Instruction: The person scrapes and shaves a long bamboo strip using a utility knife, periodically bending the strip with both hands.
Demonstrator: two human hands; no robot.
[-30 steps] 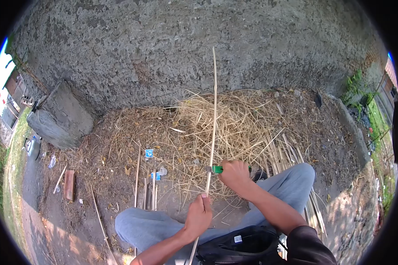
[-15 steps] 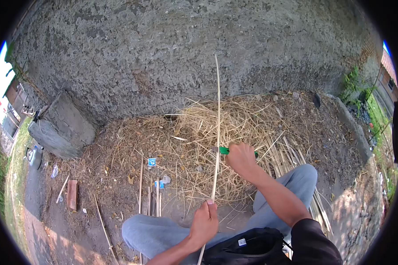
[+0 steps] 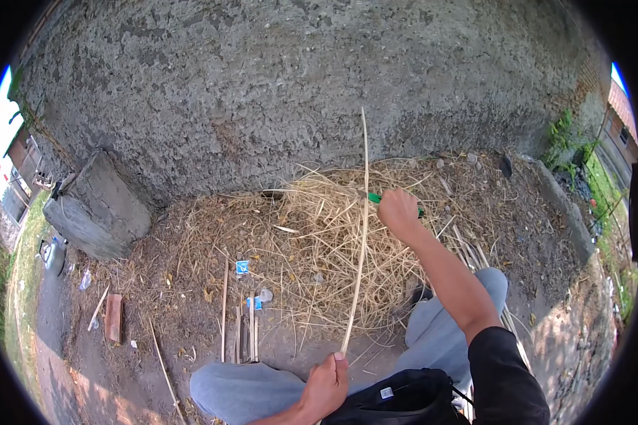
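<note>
My left hand (image 3: pixel 326 382) grips the pale strip (image 3: pixel 362 262) between the knees, thumb on top, seemingly to anchor it while its length reaches out over the straw pile (image 3: pixel 319 244). I have the right hand (image 3: pixel 400 212) closed around the green-handled knife (image 3: pixel 375 198), blade across the strip, apparently keeping fingers clear.

Shavings (image 3: pixel 333 241) before wall (image 3: pixel 290 92) | block (image 3: pixel 103 205) left | brick (image 3: pixel 113 318) nearer
</note>
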